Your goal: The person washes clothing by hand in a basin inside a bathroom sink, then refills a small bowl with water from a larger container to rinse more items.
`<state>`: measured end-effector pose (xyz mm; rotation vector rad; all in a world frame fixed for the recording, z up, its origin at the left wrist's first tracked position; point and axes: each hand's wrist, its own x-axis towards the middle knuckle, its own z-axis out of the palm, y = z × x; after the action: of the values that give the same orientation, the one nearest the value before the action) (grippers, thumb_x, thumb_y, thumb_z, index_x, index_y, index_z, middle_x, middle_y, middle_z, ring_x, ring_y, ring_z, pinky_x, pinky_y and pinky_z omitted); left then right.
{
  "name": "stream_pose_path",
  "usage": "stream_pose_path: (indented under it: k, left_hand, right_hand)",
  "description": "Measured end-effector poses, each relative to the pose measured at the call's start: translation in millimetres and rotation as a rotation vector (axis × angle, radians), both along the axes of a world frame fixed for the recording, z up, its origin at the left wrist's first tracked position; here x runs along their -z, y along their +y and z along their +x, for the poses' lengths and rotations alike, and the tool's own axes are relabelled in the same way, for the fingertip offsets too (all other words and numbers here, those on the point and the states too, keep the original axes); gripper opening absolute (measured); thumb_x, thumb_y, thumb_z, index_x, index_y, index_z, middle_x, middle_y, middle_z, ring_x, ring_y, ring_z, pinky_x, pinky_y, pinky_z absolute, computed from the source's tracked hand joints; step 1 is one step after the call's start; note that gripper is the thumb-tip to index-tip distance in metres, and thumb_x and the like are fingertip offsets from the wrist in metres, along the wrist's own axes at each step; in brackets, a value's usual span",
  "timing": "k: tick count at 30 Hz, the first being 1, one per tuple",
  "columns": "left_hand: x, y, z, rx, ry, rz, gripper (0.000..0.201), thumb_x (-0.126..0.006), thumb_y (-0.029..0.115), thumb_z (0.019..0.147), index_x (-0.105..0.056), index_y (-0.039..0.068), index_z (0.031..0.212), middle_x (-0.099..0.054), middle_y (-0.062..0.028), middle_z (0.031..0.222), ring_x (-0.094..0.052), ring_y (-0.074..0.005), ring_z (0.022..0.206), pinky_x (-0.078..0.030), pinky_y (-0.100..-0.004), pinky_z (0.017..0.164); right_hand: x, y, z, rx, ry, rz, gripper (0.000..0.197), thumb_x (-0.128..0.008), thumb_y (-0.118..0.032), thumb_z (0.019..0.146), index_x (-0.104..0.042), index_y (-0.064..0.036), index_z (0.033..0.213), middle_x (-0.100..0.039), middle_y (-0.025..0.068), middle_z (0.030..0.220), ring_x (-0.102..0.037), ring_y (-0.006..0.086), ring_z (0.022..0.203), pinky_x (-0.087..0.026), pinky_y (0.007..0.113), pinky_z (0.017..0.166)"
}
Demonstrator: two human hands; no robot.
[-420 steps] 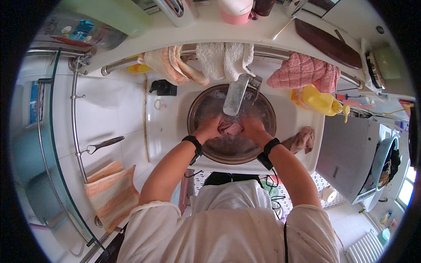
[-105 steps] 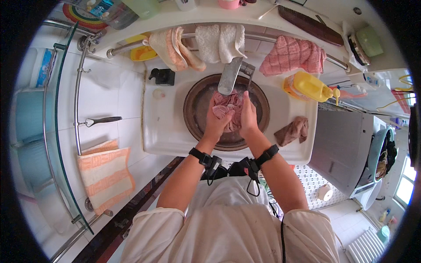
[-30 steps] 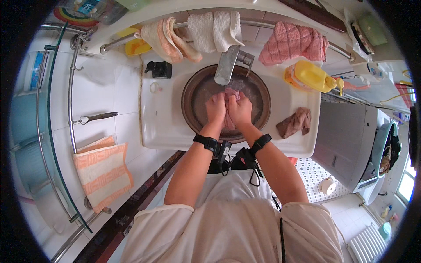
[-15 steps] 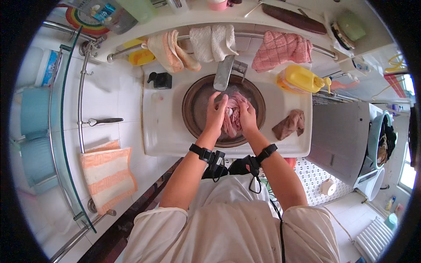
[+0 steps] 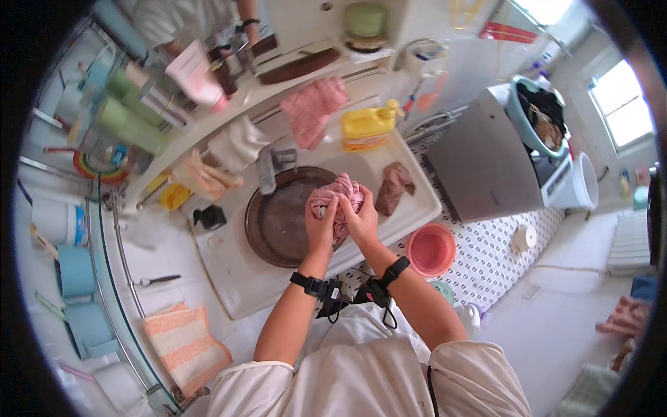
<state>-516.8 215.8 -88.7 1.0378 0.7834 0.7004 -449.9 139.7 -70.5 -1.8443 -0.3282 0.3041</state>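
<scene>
A wet-looking pink cloth (image 5: 340, 189), bunched into a ball, is clasped between my two hands over the right side of a brown round basin (image 5: 267, 240) set in the white sink. My left hand (image 5: 320, 228) wraps its left side, and my right hand (image 5: 363, 219) closes round the right side. Both thumbs press together on the near side of the cloth. The metal tap (image 5: 266, 175) stands to the left of my hands. On the sink's right ledge lies a crumpled brownish cloth (image 5: 397, 187), apart from my right hand.
Behind the sink stands a yellow pump bottle (image 5: 365, 130), beside a hanging pink towel (image 5: 314, 111). A black dispenser (image 5: 209, 217) sits on the left ledge. A red bucket (image 5: 431, 249) is on the patterned floor at right, near a grey washing machine (image 5: 483, 160) bearing a laundry tub (image 5: 524, 132).
My view has turned to the right. The pink cloth has gone from under the tap to the basin's right side and is bunched tighter, with my hands closer together.
</scene>
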Motion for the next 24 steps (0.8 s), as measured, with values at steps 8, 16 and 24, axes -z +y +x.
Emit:
stream_pose_path:
  k: [8, 16, 24]
  left_hand:
    - [-57, -84, 85, 0.236, -0.097, -0.071, 0.033, -0.071, 0.023, 0.091, -0.058, 0.003, 0.113, -0.062, -0.0058, 0.112, -0.058, -0.0109, 0.101, -0.049, -0.0264, 0.088]
    - [-73, -185, 181, 0.398, -0.141, 0.038, 0.031, -0.071, 0.024, 0.091, -0.059, 0.005, 0.113, -0.062, -0.0039, 0.109, -0.062, -0.0120, 0.094, -0.052, -0.0266, 0.081]
    - [-101, -279, 298, 0.468, -0.173, 0.095, 0.034, -0.070, 0.029, 0.092, -0.058, 0.005, 0.112, -0.060, -0.0038, 0.110, -0.059, -0.0117, 0.100, -0.049, -0.0257, 0.085]
  right_hand:
    - [-26, -91, 68, 0.278, -0.064, 0.122, 0.063, -0.071, -0.041, 0.087, -0.051, 0.0042, 0.127, -0.060, 0.0232, 0.120, -0.058, 0.0330, 0.112, -0.044, 0.040, 0.098]
    - [-67, -204, 142, 0.388, -0.053, 0.136, 0.062, -0.064, -0.041, 0.091, -0.049, 0.0021, 0.133, -0.062, 0.0225, 0.122, -0.060, 0.0311, 0.115, -0.044, 0.037, 0.099]
    - [-88, -298, 255, 0.529, -0.227, 0.029, 0.055, -0.058, -0.042, 0.093, -0.046, 0.0032, 0.123, -0.053, 0.0313, 0.116, -0.052, 0.0451, 0.110, -0.042, 0.045, 0.096]
